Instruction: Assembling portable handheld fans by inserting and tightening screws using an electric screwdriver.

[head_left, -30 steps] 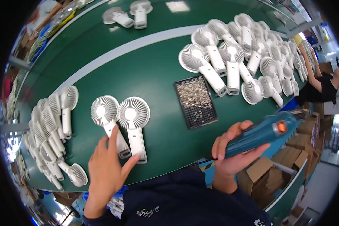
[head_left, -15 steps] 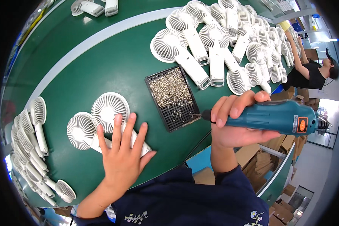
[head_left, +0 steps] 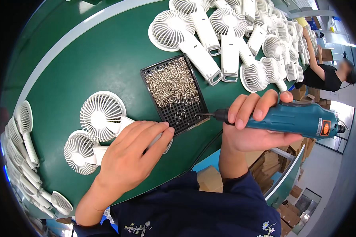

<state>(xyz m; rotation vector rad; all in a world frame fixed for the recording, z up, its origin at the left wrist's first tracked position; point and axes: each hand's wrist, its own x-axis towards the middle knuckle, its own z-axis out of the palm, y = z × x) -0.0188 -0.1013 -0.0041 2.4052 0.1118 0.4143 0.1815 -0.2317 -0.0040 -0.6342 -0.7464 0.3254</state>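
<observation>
My right hand (head_left: 254, 125) grips a teal electric screwdriver (head_left: 294, 119). Its thin bit reaches left over the lower right of a black perforated tray (head_left: 197, 85); whether the tip carries a screw is too small to tell. Small metal screws (head_left: 172, 83) heap in the tray's far part, and several lie loose in its near part. My left hand (head_left: 132, 156) wraps over the handle of a white handheld fan (head_left: 103, 114), hiding most of it. The caged round head points away to the left. A second white fan (head_left: 80, 154) lies against it, its handle partly under my hand.
Many white fans (head_left: 229, 23) pile up at the far right of the green table (head_left: 75, 67). Another row of fans (head_left: 23, 146) lines the left edge. A black cable (head_left: 201, 154) runs beside the tray. A co-worker (head_left: 324, 75) in black sits at the right, near cardboard boxes (head_left: 290, 215).
My left hand has moved right along the fan and closed over its handle; the fan has turned somewhat. The screwdriver's bit stays over the tray. The whole view has shifted slightly.
</observation>
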